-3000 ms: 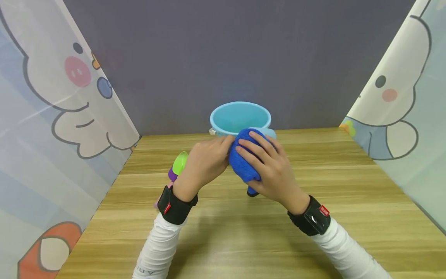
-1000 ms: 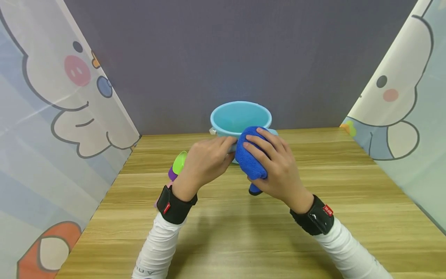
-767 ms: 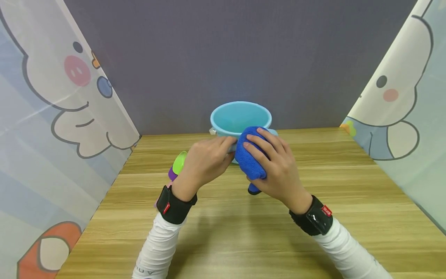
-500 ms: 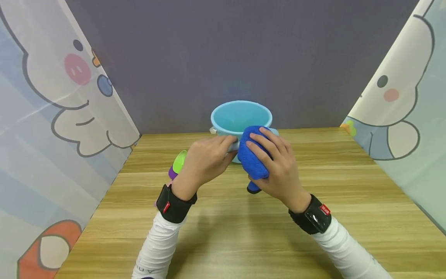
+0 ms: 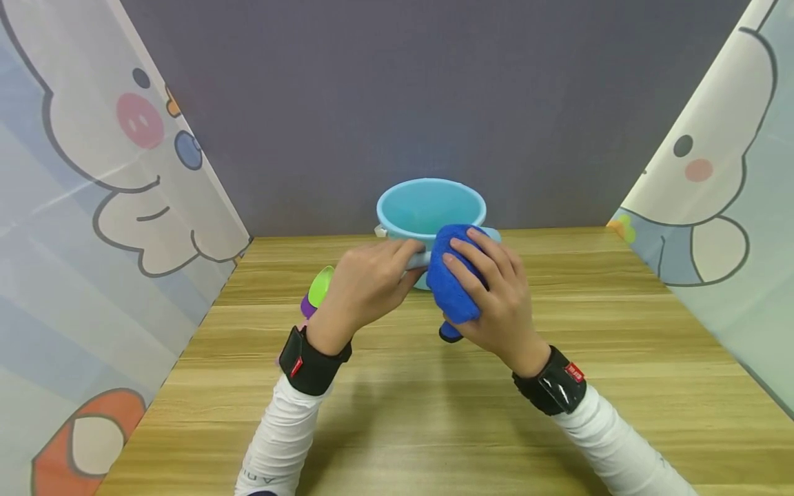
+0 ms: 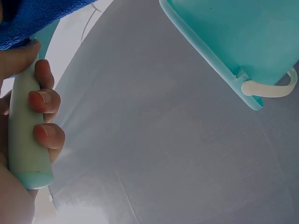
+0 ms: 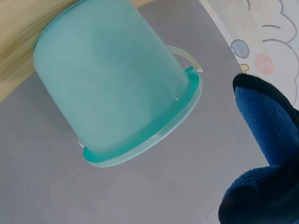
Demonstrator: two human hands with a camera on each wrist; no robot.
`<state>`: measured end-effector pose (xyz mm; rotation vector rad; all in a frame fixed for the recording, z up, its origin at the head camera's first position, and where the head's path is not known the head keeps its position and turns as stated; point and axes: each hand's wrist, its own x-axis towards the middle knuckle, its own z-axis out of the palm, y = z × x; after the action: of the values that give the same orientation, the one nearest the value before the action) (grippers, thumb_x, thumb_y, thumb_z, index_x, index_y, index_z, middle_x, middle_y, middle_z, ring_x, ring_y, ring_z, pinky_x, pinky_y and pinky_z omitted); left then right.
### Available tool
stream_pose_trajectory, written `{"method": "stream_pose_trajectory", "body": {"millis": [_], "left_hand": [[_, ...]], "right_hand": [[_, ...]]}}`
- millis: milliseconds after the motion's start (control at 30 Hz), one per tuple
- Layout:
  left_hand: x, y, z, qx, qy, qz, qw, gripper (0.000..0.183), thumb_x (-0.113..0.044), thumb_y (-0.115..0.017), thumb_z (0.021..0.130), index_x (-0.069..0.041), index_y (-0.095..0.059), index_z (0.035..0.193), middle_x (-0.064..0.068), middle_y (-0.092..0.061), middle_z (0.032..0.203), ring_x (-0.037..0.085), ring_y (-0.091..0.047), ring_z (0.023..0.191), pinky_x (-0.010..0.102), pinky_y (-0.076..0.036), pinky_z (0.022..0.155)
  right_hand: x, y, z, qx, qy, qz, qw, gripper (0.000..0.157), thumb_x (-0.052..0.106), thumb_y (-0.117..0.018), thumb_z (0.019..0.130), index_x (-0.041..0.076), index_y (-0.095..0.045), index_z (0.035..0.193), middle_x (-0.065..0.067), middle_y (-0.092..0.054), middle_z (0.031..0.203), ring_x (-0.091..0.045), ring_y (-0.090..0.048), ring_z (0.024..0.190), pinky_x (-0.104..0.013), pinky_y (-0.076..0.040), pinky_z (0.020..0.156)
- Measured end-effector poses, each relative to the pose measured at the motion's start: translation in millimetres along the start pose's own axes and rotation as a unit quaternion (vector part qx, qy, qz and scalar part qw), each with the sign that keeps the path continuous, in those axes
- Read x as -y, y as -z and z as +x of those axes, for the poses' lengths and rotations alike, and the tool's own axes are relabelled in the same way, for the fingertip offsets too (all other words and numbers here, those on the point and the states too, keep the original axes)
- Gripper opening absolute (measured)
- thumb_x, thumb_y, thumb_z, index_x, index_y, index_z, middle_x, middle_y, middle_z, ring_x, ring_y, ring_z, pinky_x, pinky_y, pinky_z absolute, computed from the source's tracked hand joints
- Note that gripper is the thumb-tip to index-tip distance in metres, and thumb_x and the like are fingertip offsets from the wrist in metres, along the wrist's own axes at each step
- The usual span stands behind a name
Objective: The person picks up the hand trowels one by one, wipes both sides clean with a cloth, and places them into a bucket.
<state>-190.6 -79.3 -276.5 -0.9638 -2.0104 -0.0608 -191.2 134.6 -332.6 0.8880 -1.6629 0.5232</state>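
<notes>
My left hand (image 5: 375,282) grips the rounded handle (image 6: 28,126) of a light-blue tool, fingers curled round it and the thumb along its upper side. A short stretch of the handle shows between my hands in the head view. My right hand (image 5: 496,303) holds a blue terry cloth (image 5: 453,275) wrapped over the tool's middle. Past the cloth, a rounded light-blue end (image 5: 493,234) sticks out; the part beneath is hidden, so I cannot tell the tool's kind. A dark-edged flap of the cloth (image 7: 268,121) hangs below my right hand.
A light-blue bucket (image 5: 397,224) with a white handle stands at the back of the wooden table (image 5: 595,296), just behind my hands. Left of my left wrist lies a green and purple plastic item (image 5: 320,286), partly covered by the arm. A grey panel (image 5: 422,89) closes off the back.
My right hand has slid the blue cloth to the right, away from my left hand, uncovering more of the light-blue handle. My left hand keeps its grip nearly in place.
</notes>
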Motion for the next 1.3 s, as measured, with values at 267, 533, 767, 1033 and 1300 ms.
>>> {"method": "stream_pose_trajectory", "body": {"millis": [267,533,767,1033,1300], "left_hand": [[0.8,2.2,0.7,0.001,0.018,-0.011,0.9998,0.027,-0.028,-0.076,0.093,-0.008,-0.063,0.105,-0.001,-0.069,0.077,0.012,-0.065,0.06,0.026,-0.052,0.053],[1.0,3.6,0.2,-0.001,0.014,-0.011,0.9998,0.027,-0.028,-0.077,0.092,-0.008,-0.062,0.103,-0.001,-0.066,0.074,0.012,-0.062,0.057,0.026,-0.05,0.051],[1.5,2.8,0.6,-0.005,0.012,-0.01,0.9999,0.026,-0.029,-0.076,0.093,-0.008,-0.062,0.102,-0.001,-0.064,0.074,0.012,-0.059,0.055,0.025,-0.046,0.049],[2.5,3.2,-0.4,-0.006,0.016,-0.012,0.9998,0.027,-0.028,-0.078,0.092,-0.008,-0.063,0.102,-0.001,-0.065,0.073,0.011,-0.057,0.053,0.025,-0.042,0.046],[4.0,3.1,-1.4,-0.011,0.019,-0.005,0.9997,0.026,-0.029,-0.076,0.093,-0.008,-0.063,0.101,-0.001,-0.063,0.072,0.01,-0.055,0.052,0.025,-0.039,0.044]], "right_hand": [[-1,-2.1,-2,-0.034,-0.005,0.003,0.999,0.045,0.039,-0.063,0.095,0.009,-0.061,0.128,-0.017,-0.064,0.132,-0.036,-0.054,0.133,-0.057,-0.044,0.099],[-4,0.0,-2,-0.017,-0.02,0.014,1.0,0.046,0.039,-0.062,0.093,0.01,-0.061,0.129,-0.017,-0.063,0.134,-0.038,-0.054,0.134,-0.056,-0.044,0.103],[-6,2.2,-2,-0.013,-0.038,0.018,0.999,0.048,0.038,-0.063,0.091,0.01,-0.06,0.129,-0.017,-0.062,0.135,-0.038,-0.054,0.134,-0.057,-0.045,0.104],[-10,5.3,-2,0.005,-0.056,0.035,0.998,0.05,0.03,-0.067,0.086,0.01,-0.06,0.131,-0.016,-0.061,0.138,-0.036,-0.052,0.137,-0.054,-0.043,0.108],[-15,7.1,1,0.016,-0.085,0.045,0.995,0.054,0.024,-0.073,0.081,0.009,-0.06,0.131,-0.016,-0.061,0.139,-0.037,-0.053,0.137,-0.053,-0.043,0.113]]}}
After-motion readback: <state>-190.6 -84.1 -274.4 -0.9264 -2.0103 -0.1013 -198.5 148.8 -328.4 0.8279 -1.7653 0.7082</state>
